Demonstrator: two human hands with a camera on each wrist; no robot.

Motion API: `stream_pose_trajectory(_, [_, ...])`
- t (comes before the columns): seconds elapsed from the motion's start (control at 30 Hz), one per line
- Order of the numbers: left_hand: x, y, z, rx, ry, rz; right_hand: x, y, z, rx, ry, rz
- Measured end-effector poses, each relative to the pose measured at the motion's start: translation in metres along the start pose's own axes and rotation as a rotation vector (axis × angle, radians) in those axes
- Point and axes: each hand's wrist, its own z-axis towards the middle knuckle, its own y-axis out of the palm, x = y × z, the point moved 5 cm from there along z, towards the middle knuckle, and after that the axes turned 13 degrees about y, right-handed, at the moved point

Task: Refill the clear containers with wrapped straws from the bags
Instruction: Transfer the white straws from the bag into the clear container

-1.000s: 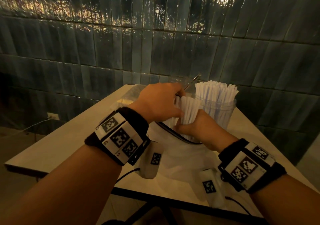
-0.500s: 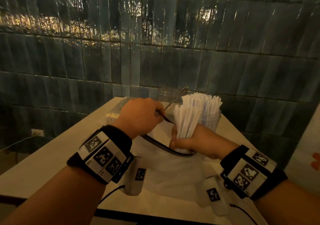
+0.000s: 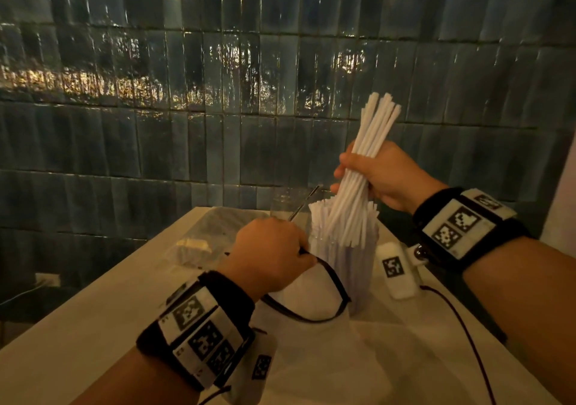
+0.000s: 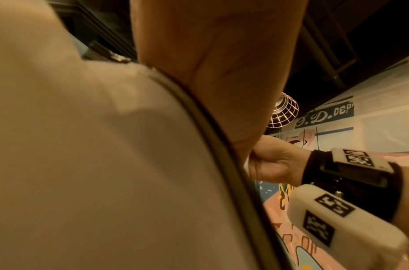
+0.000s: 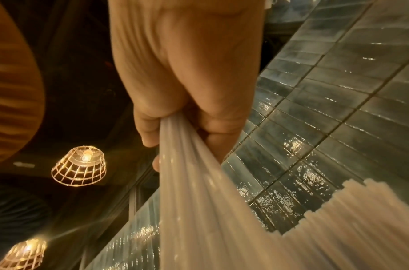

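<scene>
My right hand (image 3: 371, 172) grips a bundle of white wrapped straws (image 3: 363, 168) raised above the table, its lower ends reaching among the straws standing in a clear container (image 3: 346, 264). In the right wrist view the fingers (image 5: 150, 127) curl round the bundle of straws (image 5: 199, 191). My left hand (image 3: 274, 252) holds the dark zip rim of a white bag (image 3: 314, 298) that stands open in front of the container. In the left wrist view the bag (image 4: 106, 164) fills the frame with my left palm against its rim.
A second clear container (image 3: 286, 202) with a thin metal rod stands behind, near the tiled wall. A clear plastic bag (image 3: 215, 236) lies at the back left of the pale table (image 3: 93, 326). The table's right edge is close beside the container.
My right hand has lifted the straw bundle out of the bag, up and to the right, and now holds it over the clear container. My left hand stays on the bag's rim.
</scene>
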Motion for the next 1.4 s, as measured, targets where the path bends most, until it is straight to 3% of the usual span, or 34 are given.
stream_pose_trajectory(0.27, [-0.006, 0.000, 0.000, 0.014, -0.007, -0.015, -0.003, 0.003, 0.014, 0.057, -0.184, -0.244])
stream_pose_trajectory(0.5, [-0.015, 0.000, -0.003, 0.015, -0.033, -0.007, 0.002, 0.011, 0.024, 0.025, -0.228, -0.343])
stream_pose_trajectory(0.63, [-0.016, -0.001, -0.003, 0.020, -0.031, -0.003, 0.022, 0.015, 0.031, -0.017, -0.141, -0.357])
stream_pose_trajectory(0.73, [-0.017, -0.001, -0.004, 0.024, -0.029, -0.021, 0.047, 0.008, 0.036, 0.054, -0.092, -0.397])
stream_pose_trajectory(0.83, [-0.019, 0.000, -0.005, 0.013, -0.027, -0.030, 0.074, -0.003, 0.045, 0.138, 0.060, -0.375])
stream_pose_trajectory(0.93, [-0.020, 0.000, -0.005, 0.018, -0.027, -0.024, 0.096, -0.006, 0.045, 0.131, 0.231, -0.419])
stream_pose_trajectory(1.0, [-0.020, 0.000, -0.005, 0.013, -0.027, -0.031, 0.100, -0.005, 0.044, 0.128, 0.253, -0.425])
stream_pose_trajectory(1.23, [-0.018, -0.001, -0.005, 0.046, -0.003, -0.026, 0.064, -0.006, 0.035, 0.324, -0.093, -0.243])
stream_pose_trajectory(1.4, [-0.019, 0.000, -0.005, 0.046, -0.018, -0.032, 0.039, 0.003, 0.036, 0.390, -0.320, -0.475])
